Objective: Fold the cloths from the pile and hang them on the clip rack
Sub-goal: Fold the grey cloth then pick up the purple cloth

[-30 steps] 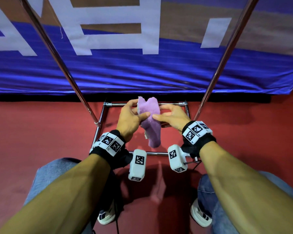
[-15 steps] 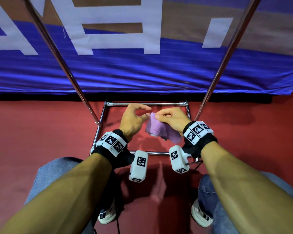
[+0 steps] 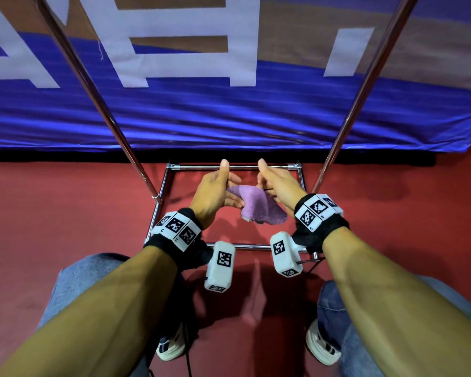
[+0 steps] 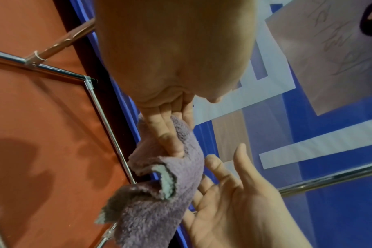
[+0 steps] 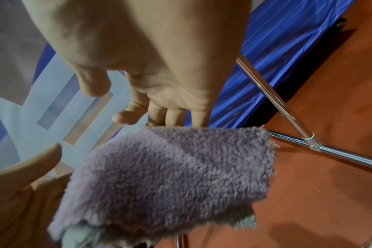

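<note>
A fluffy purple cloth (image 3: 256, 209), folded over, hangs between my two hands above the red floor. My left hand (image 3: 230, 186) is on its left, thumb up, and its straight fingers (image 4: 170, 137) press against the cloth (image 4: 159, 193). My right hand (image 3: 264, 183) is on its right, palm open (image 4: 234, 193), with its fingers behind the cloth (image 5: 170, 176) and its thumb (image 5: 93, 83) raised clear. Neither thumb touches the cloth. The clips of the rack and the pile are out of view.
Two chrome poles (image 3: 98, 99) (image 3: 359, 99) of the rack rise on either side of my hands. Its rectangular chrome base (image 3: 229, 167) lies on the red floor (image 3: 65, 213) below them. A blue and white banner (image 3: 229, 118) hangs behind. My knees and shoes are at the bottom.
A second ago both hands pinched the cloth upright. It has since dropped lower and folded over, and both thumbs have lifted off, leaving it between flat fingers.
</note>
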A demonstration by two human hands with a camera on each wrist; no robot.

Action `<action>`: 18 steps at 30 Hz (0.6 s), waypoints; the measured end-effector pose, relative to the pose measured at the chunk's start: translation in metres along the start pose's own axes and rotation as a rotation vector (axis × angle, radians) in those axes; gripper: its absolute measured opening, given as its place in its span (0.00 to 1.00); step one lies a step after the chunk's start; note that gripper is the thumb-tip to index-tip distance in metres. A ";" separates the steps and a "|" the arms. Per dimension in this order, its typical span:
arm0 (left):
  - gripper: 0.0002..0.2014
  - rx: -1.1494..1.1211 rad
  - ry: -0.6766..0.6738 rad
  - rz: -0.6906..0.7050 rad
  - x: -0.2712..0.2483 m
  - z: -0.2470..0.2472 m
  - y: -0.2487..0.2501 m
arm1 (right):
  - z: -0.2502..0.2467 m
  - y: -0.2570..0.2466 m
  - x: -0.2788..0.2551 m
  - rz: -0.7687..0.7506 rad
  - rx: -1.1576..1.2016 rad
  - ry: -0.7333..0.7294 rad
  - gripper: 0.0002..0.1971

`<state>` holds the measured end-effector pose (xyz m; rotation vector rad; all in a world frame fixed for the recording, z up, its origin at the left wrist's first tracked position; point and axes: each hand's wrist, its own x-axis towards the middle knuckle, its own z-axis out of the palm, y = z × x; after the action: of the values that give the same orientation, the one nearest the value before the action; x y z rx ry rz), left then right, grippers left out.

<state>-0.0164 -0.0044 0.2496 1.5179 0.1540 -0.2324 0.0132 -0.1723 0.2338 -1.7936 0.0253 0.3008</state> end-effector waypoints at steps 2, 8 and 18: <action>0.26 -0.037 0.033 -0.014 0.000 -0.003 0.003 | -0.002 -0.001 -0.002 -0.001 -0.050 -0.016 0.31; 0.30 0.050 0.073 -0.025 -0.002 -0.006 0.005 | -0.007 0.000 -0.008 0.027 -0.166 -0.020 0.38; 0.44 0.219 -0.100 -0.062 -0.008 -0.003 0.007 | -0.010 -0.005 -0.009 -0.043 -0.139 0.032 0.35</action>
<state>-0.0224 -0.0009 0.2583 1.7160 0.0978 -0.3842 0.0071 -0.1822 0.2429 -1.9347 -0.0120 0.2480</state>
